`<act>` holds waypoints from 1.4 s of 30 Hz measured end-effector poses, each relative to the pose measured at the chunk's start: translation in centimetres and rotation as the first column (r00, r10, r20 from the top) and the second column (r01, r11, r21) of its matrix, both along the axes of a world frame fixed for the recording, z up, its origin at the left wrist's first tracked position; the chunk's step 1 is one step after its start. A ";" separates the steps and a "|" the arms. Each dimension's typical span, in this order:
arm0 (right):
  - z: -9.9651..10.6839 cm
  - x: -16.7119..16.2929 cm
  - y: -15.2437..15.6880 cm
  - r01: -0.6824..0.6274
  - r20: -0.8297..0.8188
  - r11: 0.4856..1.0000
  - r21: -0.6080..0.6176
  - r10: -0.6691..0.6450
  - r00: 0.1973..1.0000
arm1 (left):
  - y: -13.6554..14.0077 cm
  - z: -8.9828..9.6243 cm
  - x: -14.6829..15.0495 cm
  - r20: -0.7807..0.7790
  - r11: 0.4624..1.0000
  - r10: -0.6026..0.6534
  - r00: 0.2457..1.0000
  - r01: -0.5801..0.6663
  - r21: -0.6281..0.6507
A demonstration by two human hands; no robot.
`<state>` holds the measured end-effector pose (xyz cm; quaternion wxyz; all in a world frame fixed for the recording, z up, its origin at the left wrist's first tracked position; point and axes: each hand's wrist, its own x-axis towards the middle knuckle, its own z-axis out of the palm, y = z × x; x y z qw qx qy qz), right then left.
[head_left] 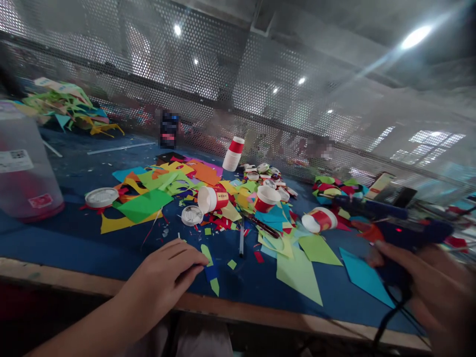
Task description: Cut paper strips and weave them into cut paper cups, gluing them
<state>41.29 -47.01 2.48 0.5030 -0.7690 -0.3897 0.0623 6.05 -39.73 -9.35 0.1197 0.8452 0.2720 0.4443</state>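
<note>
My left hand [167, 270] is closed at the table's front, thumb and fingertips together on a narrow green and blue paper strip [211, 273]. On the right, my right hand [435, 282], blurred, is wrapped round the handle of a dark blue glue gun [405, 232] with a small red light. Its black cable [385, 317] hangs down past the table edge. Beside the strip lies a small green paper square [232, 265]. A pen [241, 238] and dark-handled scissors [266, 227] rest farther in, among the paper.
Coloured paper scraps [148, 203] cover the middle of the blue table [82, 248]. Red and white paper cups [213, 198] lie among them; a cup stack [233, 154] stands behind. A translucent bucket [28, 168] is at left. White lids [101, 197] lie nearby. Perforated metal panels [208, 69] close off the back.
</note>
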 end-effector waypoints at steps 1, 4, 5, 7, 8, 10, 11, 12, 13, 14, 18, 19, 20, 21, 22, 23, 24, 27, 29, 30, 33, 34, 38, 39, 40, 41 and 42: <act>-0.4 -0.5 -0.4 -0.080 -0.069 0.996 -0.051 0.076 0.995 | 0.0 0.1 -0.2 0.000 1.000 -0.005 1.000 0.005 -0.016; -2.3 -2.5 -1.6 -0.306 -0.292 0.928 -0.213 0.238 0.926 | 0.2 0.1 -0.7 -0.021 0.999 0.008 1.000 -0.009 -0.036; -3.0 -3.3 -1.9 -0.369 -0.331 0.894 -0.254 0.278 0.902 | 0.2 0.0 -0.9 -0.031 0.999 0.015 0.999 -0.016 -0.033; -4.2 -5.2 -2.2 -0.400 -0.400 0.876 -0.270 0.275 0.874 | 0.1 -0.2 -1.2 -0.040 0.999 0.025 0.999 -0.026 -0.028; -4.7 -6.2 -2.3 -0.416 -0.448 0.867 -0.273 0.268 0.853 | 0.0 -0.3 -1.3 -0.042 0.999 0.025 0.999 -0.027 -0.030; -5.4 -8.0 -2.1 -0.489 -0.518 0.826 -0.281 0.298 0.802 | -0.1 -0.6 -1.5 -0.041 0.999 0.027 0.999 -0.029 -0.038; -5.6 -8.8 -1.9 -0.513 -0.536 0.808 -0.289 0.307 0.786 | -0.2 -0.6 -1.5 -0.043 0.999 0.029 0.999 -0.030 -0.039; -5.8 -9.3 -1.7 -0.534 -0.543 0.791 -0.298 0.320 0.777 | -0.3 -0.7 -1.6 -0.046 0.999 0.028 0.999 -0.030 -0.034; -5.9 -9.8 -1.5 -0.548 -0.540 0.777 -0.310 0.331 0.774 | -0.3 -0.7 -1.6 -0.053 0.999 0.026 0.998 -0.027 -0.027; -6.0 -10.0 -1.2 -0.559 -0.533 0.763 -0.325 0.340 0.774 | -0.4 -0.7 -1.7 -0.058 0.999 0.027 0.998 -0.028 -0.023; -6.3 -10.3 -0.7 -0.592 -0.498 0.709 -0.382 0.382 0.778 | -0.4 -0.7 -1.9 -0.049 0.999 0.035 0.998 -0.036 -0.020; -6.3 -10.3 -0.6 -0.588 -0.485 0.705 -0.397 0.382 0.787 | -0.4 -0.6 -1.9 -0.044 0.999 0.037 0.998 -0.037 -0.014; -6.4 -10.3 -0.6 -0.580 -0.468 0.704 -0.410 0.383 0.796 | -0.3 -0.6 -1.9 -0.040 0.999 0.037 0.999 -0.037 -0.005; -6.4 -10.3 -0.6 -0.570 -0.447 0.705 -0.422 0.385 0.807 | -0.3 -0.5 -1.9 -0.041 0.999 0.033 0.999 -0.033 0.005; -6.5 -10.3 -0.7 -0.559 -0.426 0.708 -0.432 0.386 0.818 | -0.3 -0.4 -1.8 -0.042 0.999 0.032 0.999 -0.031 0.013; -6.5 -10.3 -0.7 -0.549 -0.408 0.709 -0.441 0.387 0.827 | -0.3 -0.3 -1.8 -0.041 0.999 0.032 0.999 -0.031 0.017; -6.6 -10.4 -0.7 -0.542 -0.393 0.709 -0.452 0.387 0.834 | -0.2 -0.2 -1.8 -0.043 0.999 0.030 0.999 -0.029 0.016; -6.8 -10.3 -0.7 -0.532 -0.367 0.693 -0.487 0.390 0.844 | -0.2 -0.3 -1.7 -0.051 1.000 0.026 0.998 -0.026 0.002; -7.0 -10.0 -0.6 -0.540 -0.359 0.680 -0.496 0.405 0.841 | -0.3 -0.4 -1.8 -0.056 1.000 0.018 0.998 -0.018 -0.004; -7.1 -9.8 -0.5 -0.548 -0.357 0.669 -0.502 0.416 0.836 | -0.3 -0.5 -1.8 -0.061 1.000 0.014 0.998 -0.015 -0.007; -7.6 -9.2 -0.3 -0.565 -0.345 0.634 -0.528 0.448 0.825 | -0.2 -0.6 -1.8 -0.078 1.000 0.012 0.997 -0.012 0.001; -7.8 -9.0 -0.3 -0.568 -0.341 0.622 -0.540 0.456 0.822 | -0.2 -0.6 -1.8 -0.083 1.000 0.016 0.996 -0.016 0.002; -8.3 -8.7 0.0 -0.565 -0.327 0.608 -0.558 0.465 0.823 | -0.2 -0.8 -1.7 -0.098 0.999 0.010 0.995 -0.013 -0.038; -8.3 -8.8 0.1 -0.553 -0.318 0.610 -0.567 0.458 0.830 | -0.2 -0.9 -1.7 -0.100 0.999 0.004 0.995 -0.009 -0.049; -8.3 -8.8 0.2 -0.539 -0.306 0.612 -0.579 0.449 0.839 | -0.2 -0.9 -1.7 -0.098 0.998 0.001 0.995 -0.007 -0.058; -8.2 -8.8 0.2 -0.527 -0.297 0.608 -0.594 0.443 0.846 | -0.2 -1.0 -1.7 -0.094 0.998 -0.001 0.996 -0.005 -0.063; -8.1 -8.9 0.2 -0.520 -0.291 0.598 -0.610 0.441 0.849 | -0.2 -1.0 -1.8 -0.092 0.998 -0.006 0.996 0.000 -0.068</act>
